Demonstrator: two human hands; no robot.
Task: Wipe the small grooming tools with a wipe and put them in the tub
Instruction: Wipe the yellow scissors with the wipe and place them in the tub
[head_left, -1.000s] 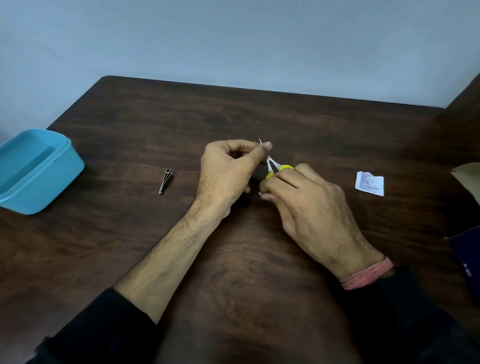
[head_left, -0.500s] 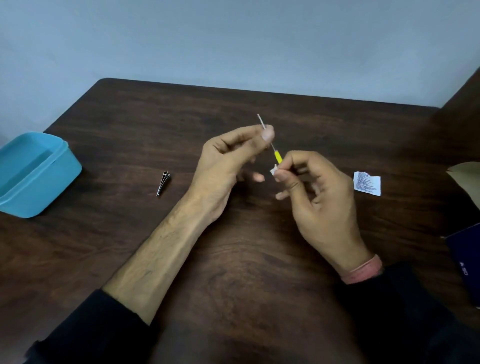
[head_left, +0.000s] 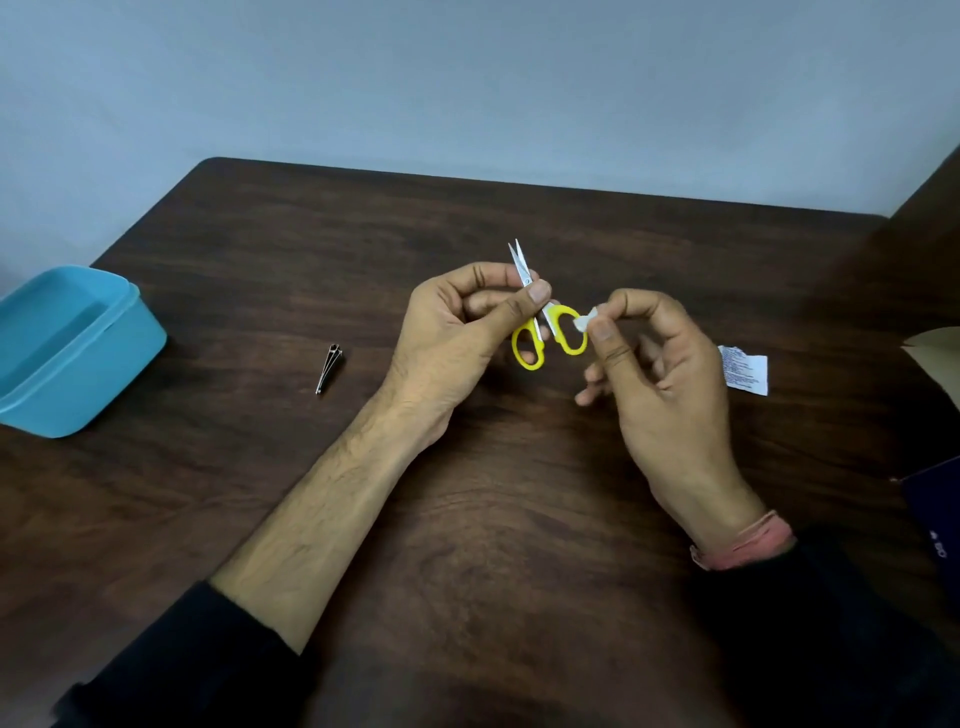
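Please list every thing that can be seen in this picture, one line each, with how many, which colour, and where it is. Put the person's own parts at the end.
table: one, dark brown wood, fills the view
tub: one, light blue, far left edge of table, open
nail clipper: one, silver metal, lying on table between tub and left hand
scissors: one, yellow handles, steel blades, held up by left hand
wipe: one, white, small, pinched by right hand against a scissors handle
wipe wrapper: one, white, printed, on table right of right hand
left hand: one, fingers pinch scissors near pivot
right hand: one, pink band at wrist
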